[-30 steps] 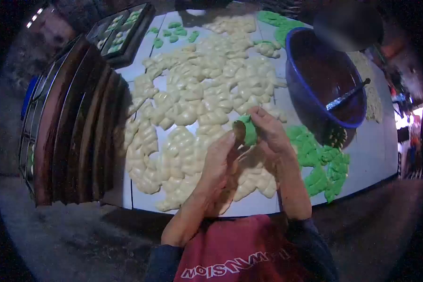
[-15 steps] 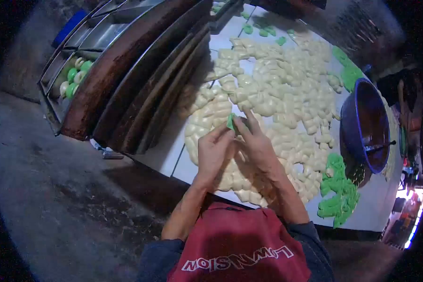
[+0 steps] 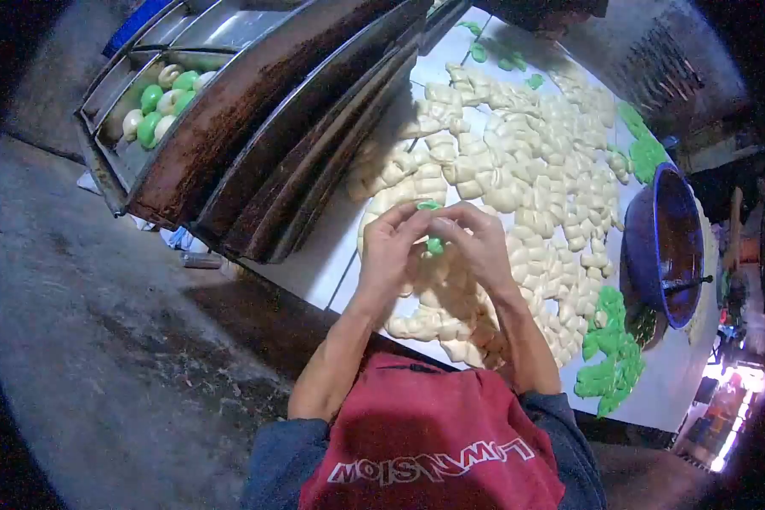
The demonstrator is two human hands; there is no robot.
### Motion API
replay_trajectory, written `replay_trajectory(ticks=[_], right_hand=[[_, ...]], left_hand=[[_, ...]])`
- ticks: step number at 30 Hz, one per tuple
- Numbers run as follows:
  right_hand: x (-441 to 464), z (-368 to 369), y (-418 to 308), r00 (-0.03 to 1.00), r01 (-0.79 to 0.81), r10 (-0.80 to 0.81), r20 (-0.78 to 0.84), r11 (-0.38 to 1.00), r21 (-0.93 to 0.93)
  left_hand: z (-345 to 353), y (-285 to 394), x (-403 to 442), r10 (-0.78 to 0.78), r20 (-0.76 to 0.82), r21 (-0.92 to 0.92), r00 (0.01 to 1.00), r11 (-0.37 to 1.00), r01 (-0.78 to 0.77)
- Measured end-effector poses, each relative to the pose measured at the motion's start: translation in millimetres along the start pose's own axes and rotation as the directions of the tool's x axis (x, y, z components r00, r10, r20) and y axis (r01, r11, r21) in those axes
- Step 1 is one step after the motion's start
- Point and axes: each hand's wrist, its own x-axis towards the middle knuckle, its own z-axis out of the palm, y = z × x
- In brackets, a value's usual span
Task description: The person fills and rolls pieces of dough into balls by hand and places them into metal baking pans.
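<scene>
Both hands meet over the table's near side, fingers pinched round a small piece of green dough [image 3: 434,246]. My left hand [image 3: 388,252] grips it from the left and my right hand [image 3: 482,247] from the right. Green shows above and below the touching fingertips; the rest is covered by them. Beneath and beyond the hands lie many flat pieces of cream-coloured dough [image 3: 518,161], packed close together. Flat pieces of green dough [image 3: 610,361] lie in a heap to the right of my right hand.
A purple basin [image 3: 640,242] with brown contents and a dark handle stands at the table's right. Brown-stained metal pans [image 3: 204,127] lean in a row at left. Behind them, a divided metal tray [image 3: 115,140] holds green and cream dough balls [image 3: 151,98].
My hands have drawn closer together at the fingertips and turned the green dough, which now shows above and below them. The view has shifted, bringing more of the tray into sight.
</scene>
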Motion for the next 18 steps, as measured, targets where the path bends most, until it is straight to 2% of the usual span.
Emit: replay_trajectory(ticks=[1,2,3,5,6,8,11,13,15,16,18], right_hand=[[-1,-2,-2,0.995,0.09,-0.089,0.037,0.995,-0.04],[-1,-4,-5,0.981,0.183,-0.177,0.079,0.98,-0.077],[-5,-7,-12,0.967,0.221,-0.199,0.157,0.965,-0.142],[-9,-5,-16,0.937,0.333,-0.298,0.181,0.918,-0.215],[-10,-5,-13,0.947,0.309,-0.279,0.16,0.927,-0.212],[-9,-8,-2,0.964,0.259,-0.24,0.111,0.944,-0.203],[-5,3,-4,0.862,0.491,-0.507,-0.026,0.845,-0.212],[-10,23,-7,0.902,0.404,-0.371,-0.221,0.905,0.13],[-12,35,3,0.873,0.396,-0.333,-0.356,0.91,0.12],[-8,34,-1,0.809,0.418,-0.44,-0.391,0.897,-0.145],[-2,33,7,0.736,0.461,-0.531,-0.42,0.847,-0.264]], left_hand=[[-2,4,1,-0.044,-0.019,0.046,0.999,0.998,0.045],[-4,4,4,-0.035,0.035,-0.098,0.999,0.994,0.038],[-6,5,5,-0.022,0.031,-0.068,0.999,0.997,0.024],[-9,9,5,0.005,0.025,-0.004,1.0,1.0,-0.005],[-10,16,2,-0.065,0.036,-0.016,0.997,0.998,0.065],[-1,20,-9,0.015,0.049,-0.011,0.999,1.0,-0.014],[-3,18,-13,0.067,0.107,-0.001,0.992,0.998,-0.068],[-7,16,-11,0.079,0.124,0.022,0.989,0.996,-0.083],[-5,18,-13,0.115,0.174,0.049,0.978,0.991,-0.125],[-3,18,-15,0.12,0.171,0.067,0.978,0.989,-0.133],[3,16,-18,0.135,0.151,0.136,0.979,0.978,-0.156]])
